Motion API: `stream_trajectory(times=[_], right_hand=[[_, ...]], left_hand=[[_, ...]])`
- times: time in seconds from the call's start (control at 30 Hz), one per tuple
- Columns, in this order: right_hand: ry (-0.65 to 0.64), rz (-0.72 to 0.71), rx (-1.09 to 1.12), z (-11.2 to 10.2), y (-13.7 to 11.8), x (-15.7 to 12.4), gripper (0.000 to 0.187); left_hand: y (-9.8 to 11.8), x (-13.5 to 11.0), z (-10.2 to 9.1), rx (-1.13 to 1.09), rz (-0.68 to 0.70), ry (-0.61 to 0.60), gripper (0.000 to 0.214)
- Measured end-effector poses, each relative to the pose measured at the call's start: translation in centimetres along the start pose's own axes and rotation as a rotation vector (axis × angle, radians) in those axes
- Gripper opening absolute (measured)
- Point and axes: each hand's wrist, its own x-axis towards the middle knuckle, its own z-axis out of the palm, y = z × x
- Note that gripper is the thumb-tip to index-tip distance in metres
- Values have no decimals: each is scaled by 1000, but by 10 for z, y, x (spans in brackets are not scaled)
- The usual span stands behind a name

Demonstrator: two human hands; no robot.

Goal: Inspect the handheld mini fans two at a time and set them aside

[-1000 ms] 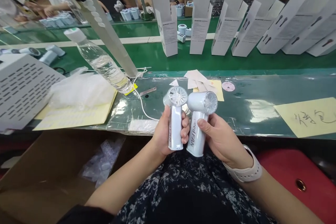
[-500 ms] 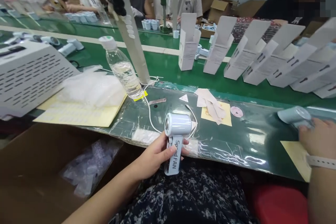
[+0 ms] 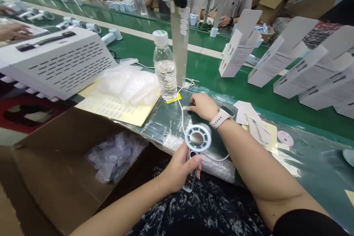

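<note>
The left hand (image 3: 179,169) curls around the handle of a handheld fan (image 3: 198,138) at lower centre, fingers wrapped and thumb side up, with the fan's round pale-blue head facing upward. The right hand (image 3: 203,106), wearing a white smartwatch (image 3: 221,117), lies palm down and loosely spread on the counter (image 3: 312,169), a green surface under clear plastic sheeting, just beside a white cable (image 3: 181,116). A water bottle (image 3: 165,70), capped and partly full, stands upright near the right hand's fingertips. At lower left, an open cardboard box (image 3: 55,155) holds a heap of clear plastic packets (image 3: 114,156). Upper left of the hands, a puffy clear plastic bag (image 3: 128,84) rests on a yellow sheet (image 3: 110,108), beside a white perforated case (image 3: 61,62). At right, 5 white cartons (image 3: 240,48) stand open-topped beyond scattered paper scraps (image 3: 253,120).
</note>
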Motion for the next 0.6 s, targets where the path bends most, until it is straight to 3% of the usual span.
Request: stream_trajectory(times=[0.1, 0.23, 0.4, 0.6], right_hand=[[-60, 48, -9, 6, -2, 3, 14], [-126, 93, 18, 4, 7, -6, 6], [-105, 140, 24, 0, 12, -11, 5], [-141, 227, 91, -11, 29, -11, 19]], left_hand=[[-2, 0, 2, -34, 42, -13, 52], [2, 3, 2, -46, -31, -22, 49], [2, 6, 4, -103, -102, -14, 56], [0, 8, 6, -114, -95, 6, 63]])
